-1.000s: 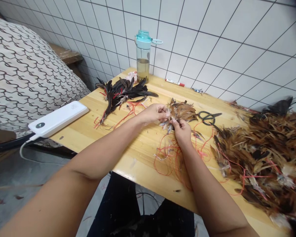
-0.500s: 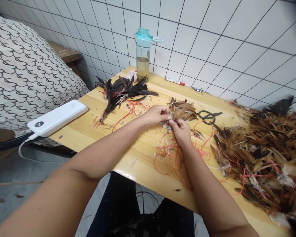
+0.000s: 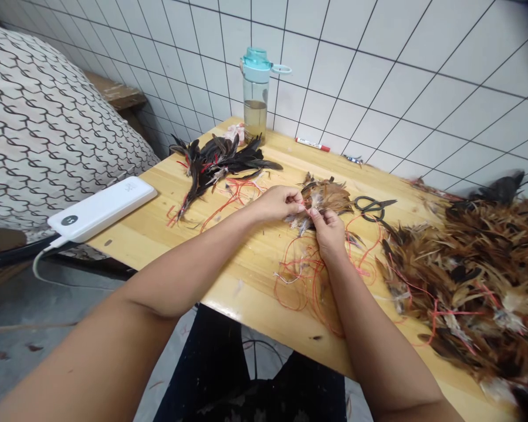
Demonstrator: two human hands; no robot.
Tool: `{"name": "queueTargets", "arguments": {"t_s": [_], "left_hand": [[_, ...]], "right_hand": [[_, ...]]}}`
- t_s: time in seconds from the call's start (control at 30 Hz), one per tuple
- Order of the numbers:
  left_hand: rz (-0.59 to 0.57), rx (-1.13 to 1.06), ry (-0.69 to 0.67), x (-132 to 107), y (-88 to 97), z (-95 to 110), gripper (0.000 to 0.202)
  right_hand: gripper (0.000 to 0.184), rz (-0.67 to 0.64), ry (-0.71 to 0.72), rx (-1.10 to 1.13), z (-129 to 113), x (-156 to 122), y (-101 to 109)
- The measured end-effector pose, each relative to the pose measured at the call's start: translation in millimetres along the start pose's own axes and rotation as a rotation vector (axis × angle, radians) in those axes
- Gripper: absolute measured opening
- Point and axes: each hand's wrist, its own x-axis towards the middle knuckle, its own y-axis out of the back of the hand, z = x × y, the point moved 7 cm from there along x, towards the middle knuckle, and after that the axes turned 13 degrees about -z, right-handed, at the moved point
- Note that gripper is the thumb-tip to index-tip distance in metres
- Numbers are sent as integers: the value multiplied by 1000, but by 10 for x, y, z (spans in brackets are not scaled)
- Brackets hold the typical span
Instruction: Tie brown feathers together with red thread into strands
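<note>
Both of my hands meet over the middle of the wooden table (image 3: 246, 281). My left hand (image 3: 278, 203) pinches the near end of a small bunch of brown feathers (image 3: 328, 196) that lies in front of it. My right hand (image 3: 330, 231) is closed just below the bunch, fingertips against the same feather ends beside my left thumb. Loose red thread (image 3: 305, 275) lies tangled on the table under my right wrist.
A pile of black feathers (image 3: 217, 161) lies at the far left, and a large heap of brown feathers (image 3: 470, 275) fills the right side. Black scissors (image 3: 372, 205), a red marker (image 3: 312, 145), a water bottle (image 3: 256, 94) and a white power bank (image 3: 101, 209) are also here.
My right hand has shifted slightly up and right along the feather ends. My left hand keeps its pinch in nearly the same place.
</note>
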Motion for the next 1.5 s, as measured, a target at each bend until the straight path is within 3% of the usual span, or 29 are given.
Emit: {"name": "queueTargets", "arguments": {"t_s": [0.1, 0.23, 0.33, 0.4, 0.53, 0.63, 0.77, 0.87, 1.03, 1.23, 1.37, 1.5], "left_hand": [[131, 133, 67, -54, 218, 1, 13], [523, 606, 239, -296, 711, 51, 9], [677, 837, 257, -415, 855, 149, 24], [597, 866, 219, -370, 781, 185, 23], [72, 765, 197, -139, 285, 112, 14], [-63, 755, 224, -105, 35, 88, 18], [-75, 778, 289, -125, -77, 70, 26], [-82, 797, 318, -132, -88, 63, 17], [-71, 684, 294, -128, 58, 28, 5], [24, 266, 186, -149, 352, 29, 4], [-32, -101, 150, -132, 294, 4, 10], [-28, -295, 107, -106, 155, 6, 15]], "right_hand": [[35, 26, -7, 43, 2, -9, 22], [35, 49, -23, 62, 0, -19, 43], [37, 62, -31, 68, -4, -25, 55], [37, 66, -34, 62, -6, -27, 60], [37, 64, -36, 34, -13, -31, 62], [36, 70, -43, 24, -12, -34, 64], [35, 79, -35, 31, -21, -38, 62], [36, 81, -37, 30, -25, -42, 57], [37, 73, -37, -20, -35, -47, 52], [37, 70, -29, -40, -9, -33, 49], [37, 59, -26, -69, 0, -26, 43], [36, 44, -25, -74, -9, -30, 21]]}}
